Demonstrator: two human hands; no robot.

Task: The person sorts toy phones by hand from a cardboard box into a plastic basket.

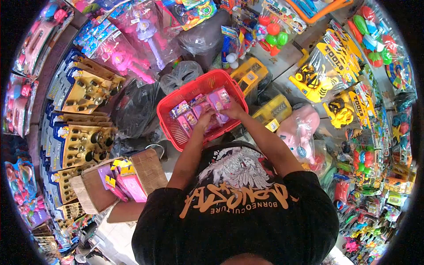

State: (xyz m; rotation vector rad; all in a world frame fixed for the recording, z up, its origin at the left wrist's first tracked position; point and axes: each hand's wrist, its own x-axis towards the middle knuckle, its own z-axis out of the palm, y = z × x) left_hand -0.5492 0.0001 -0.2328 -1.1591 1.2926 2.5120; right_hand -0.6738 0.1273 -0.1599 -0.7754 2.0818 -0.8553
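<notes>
A red plastic basket (165,115) stands in front of me, with several small pink and purple toy packs (184,121) inside. My left hand (206,118) reaches into the basket, its fingers closed on one of these packs near the middle. On the basket's right side, my right hand (234,110) is closed around the edge of another purple and pink pack (219,100). The two hands are close together, and their fingertips are partly hidden among the packs. What is printed on the packs is too small to read.
An open cardboard box (148,170) with pink and purple packs is at my left. Kitchen play sets (84,139) hang along the left side. Black plastic bags (137,106) lie beside the basket. Yellow toy vehicles (313,75) and a pink bagged toy (300,128) are on the right.
</notes>
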